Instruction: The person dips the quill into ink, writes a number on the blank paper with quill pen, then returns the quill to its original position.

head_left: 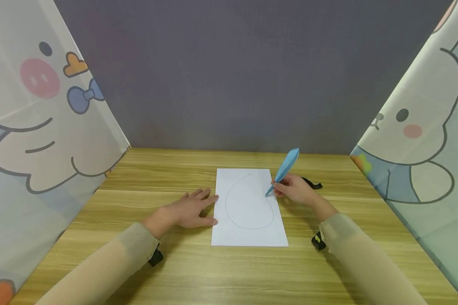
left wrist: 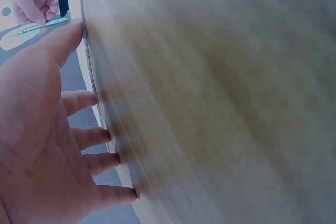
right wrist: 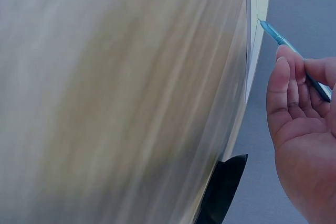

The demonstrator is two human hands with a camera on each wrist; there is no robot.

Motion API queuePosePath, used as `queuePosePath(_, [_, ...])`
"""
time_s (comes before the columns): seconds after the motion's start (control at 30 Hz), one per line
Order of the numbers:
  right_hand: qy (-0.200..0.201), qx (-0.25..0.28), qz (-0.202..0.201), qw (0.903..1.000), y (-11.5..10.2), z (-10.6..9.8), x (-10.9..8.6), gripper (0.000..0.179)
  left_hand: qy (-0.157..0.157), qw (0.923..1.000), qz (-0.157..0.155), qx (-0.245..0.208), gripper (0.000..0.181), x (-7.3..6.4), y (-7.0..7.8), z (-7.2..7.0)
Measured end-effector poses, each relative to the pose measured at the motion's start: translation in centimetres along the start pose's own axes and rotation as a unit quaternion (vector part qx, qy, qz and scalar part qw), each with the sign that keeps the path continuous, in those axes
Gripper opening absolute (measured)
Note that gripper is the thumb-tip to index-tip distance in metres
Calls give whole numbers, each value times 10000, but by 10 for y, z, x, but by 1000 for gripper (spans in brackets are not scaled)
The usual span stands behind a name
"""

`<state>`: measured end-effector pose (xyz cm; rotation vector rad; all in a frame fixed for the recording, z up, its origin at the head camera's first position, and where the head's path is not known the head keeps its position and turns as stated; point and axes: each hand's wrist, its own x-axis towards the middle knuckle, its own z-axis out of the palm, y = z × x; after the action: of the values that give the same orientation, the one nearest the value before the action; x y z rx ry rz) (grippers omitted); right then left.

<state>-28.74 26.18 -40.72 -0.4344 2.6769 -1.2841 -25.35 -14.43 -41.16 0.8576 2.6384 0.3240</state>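
Note:
A sheet of white paper (head_left: 248,237) lies on the wooden table, with a thin, rounded line drawn on it that has a gap at its upper right. My right hand (head_left: 295,189) pinches a blue feather-shaped pen (head_left: 287,165) between thumb and fingers. The pen slants up and to the right, its tip at the upper right end of the line. At the sheet's left edge, my left hand (head_left: 191,209) lies flat with fingers spread, thumb and forefinger tips on the paper's margin. In the right wrist view the pen (right wrist: 281,40) points at the paper's edge.
A black strap (head_left: 314,185) lies just behind the right hand. Black wrist devices hang under both cuffs, one by the left sleeve (head_left: 156,256) and one by the right (head_left: 318,241). A dark grey panel (head_left: 236,76) rises behind the wooden table (head_left: 233,275); cartoon-printed sheets flank both sides.

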Motion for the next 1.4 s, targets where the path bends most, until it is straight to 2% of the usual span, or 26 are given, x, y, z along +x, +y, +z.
queuePosePath(0.7, [170, 6, -178, 9997, -9, 16, 16, 24, 11, 10000, -14, 18, 89, -1, 1, -2])
queuePosePath(1.13, [35, 105, -328, 9994, -17, 24, 25, 25, 21, 10000, 9, -29, 89, -2, 2, -1])
queuePosePath(1.4, [-39, 250, -238, 9994, -23, 30, 29, 25, 15, 10000, -8, -29, 89, -2, 2, -2])
